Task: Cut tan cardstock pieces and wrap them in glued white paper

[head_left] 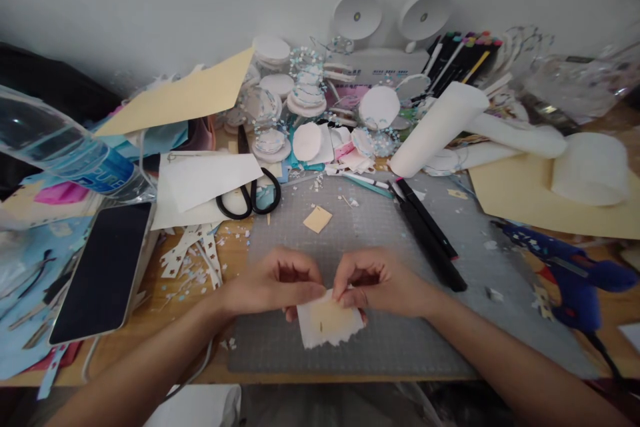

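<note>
Both the left hand and the right hand pinch a ragged white sheet at the lower centre of the frame.
The hands are close together with a narrow gap between them, each clamped on the sheet's upper part; a pale yellow patch shows at its middle, bearing a small dark mark. Below them is a grey gridded mat on a wooden counter. Near the centre of the frame, a yellow square lies flat on the mat. Left of centre are black-handled scissors; a phone lies at lower left, near a water bottle. At right lies a blue glue gun, with a white roll tilted at upper right.
</note>
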Tool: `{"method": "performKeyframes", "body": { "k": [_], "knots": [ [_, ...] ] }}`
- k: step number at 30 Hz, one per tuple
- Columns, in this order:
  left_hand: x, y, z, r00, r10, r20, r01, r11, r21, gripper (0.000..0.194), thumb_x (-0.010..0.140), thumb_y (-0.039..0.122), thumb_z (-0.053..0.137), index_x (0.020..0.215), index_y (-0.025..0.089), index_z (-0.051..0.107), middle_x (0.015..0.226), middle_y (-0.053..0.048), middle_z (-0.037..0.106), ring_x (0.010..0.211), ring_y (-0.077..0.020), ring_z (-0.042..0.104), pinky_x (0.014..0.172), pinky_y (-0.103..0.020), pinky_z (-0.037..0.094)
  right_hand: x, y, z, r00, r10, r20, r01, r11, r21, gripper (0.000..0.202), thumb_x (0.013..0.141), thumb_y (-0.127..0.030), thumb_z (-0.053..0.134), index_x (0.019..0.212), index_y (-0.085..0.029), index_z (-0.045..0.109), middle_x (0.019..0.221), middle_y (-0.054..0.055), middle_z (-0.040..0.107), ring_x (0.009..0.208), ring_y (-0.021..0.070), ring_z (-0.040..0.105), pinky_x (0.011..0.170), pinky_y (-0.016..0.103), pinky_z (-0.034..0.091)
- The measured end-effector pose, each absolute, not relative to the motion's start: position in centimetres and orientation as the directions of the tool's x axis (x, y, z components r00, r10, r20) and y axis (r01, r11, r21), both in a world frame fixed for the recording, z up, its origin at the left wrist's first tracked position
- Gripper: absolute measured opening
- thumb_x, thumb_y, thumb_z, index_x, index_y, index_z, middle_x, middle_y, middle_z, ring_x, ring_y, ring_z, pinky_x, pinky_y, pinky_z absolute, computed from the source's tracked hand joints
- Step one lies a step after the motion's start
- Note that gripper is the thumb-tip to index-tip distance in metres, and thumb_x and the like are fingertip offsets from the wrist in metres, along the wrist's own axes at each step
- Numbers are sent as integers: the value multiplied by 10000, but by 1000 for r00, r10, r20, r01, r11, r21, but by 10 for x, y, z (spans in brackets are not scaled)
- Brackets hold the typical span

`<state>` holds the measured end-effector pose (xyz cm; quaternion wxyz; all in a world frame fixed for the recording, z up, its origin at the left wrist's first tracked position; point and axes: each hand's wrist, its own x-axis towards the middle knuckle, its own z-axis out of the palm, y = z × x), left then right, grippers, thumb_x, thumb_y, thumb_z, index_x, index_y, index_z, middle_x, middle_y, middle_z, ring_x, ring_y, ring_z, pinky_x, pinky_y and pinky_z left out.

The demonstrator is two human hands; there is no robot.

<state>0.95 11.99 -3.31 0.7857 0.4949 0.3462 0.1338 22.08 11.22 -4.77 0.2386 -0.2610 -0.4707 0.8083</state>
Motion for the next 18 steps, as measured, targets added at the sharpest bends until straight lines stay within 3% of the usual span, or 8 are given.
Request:
{"method": "performKeyframes", "body": {
  "k": [6, 10, 13, 18],
  "knots": [
    [11, 119, -34, 667, 644, -374, 145, 380, 913, 276, 738, 366, 693, 624, 140, 582, 490, 50, 487, 393, -40, 412, 382, -144, 341, 223, 113, -49, -714, 678, -177, -124, -371, -920, 184, 804, -309, 693, 879, -180, 585, 691, -40, 590, 553, 48, 532, 500, 155, 435],
    [14, 116, -33, 555, 791, -257, 156, 205, 966, 222, 744, 282, 641, 596, 139, 559, 523, 33, 484, 459, -58, 402, 428, -166, 324, 220, 114, -57, -627, 773, -98, -220, -297, -929, 386, 785, -342, 715, 1095, -223, 517, 809, -31, 571, 671, 75, 550, 592, 190, 450],
    [17, 113, -34, 508, 852, -128, 237, 5, 972, 174, 739, 199, 598, 580, 140, 555, 544, 27, 492, 502, -67, 397, 458, -169, 318, 215, 113, -59, -587, 806, -75, -179, -220, -959, 346, 756, -378, 732, 998, -204, 556, 829, -16, 555, 705, 97, 524, 613, 213, 438],
    [19, 110, -35, 492, 866, 96, 349, -297, 889, 144, 733, 127, 567, 593, 150, 587, 529, 35, 501, 470, -59, 399, 445, -160, 311, 210, 112, -54, -464, 875, -139, -23, -168, -985, 223, 819, -401, 646, 784, -192, 577, 707, -19, 533, 631, 104, 478, 566, 226, 402]
  ]
}}
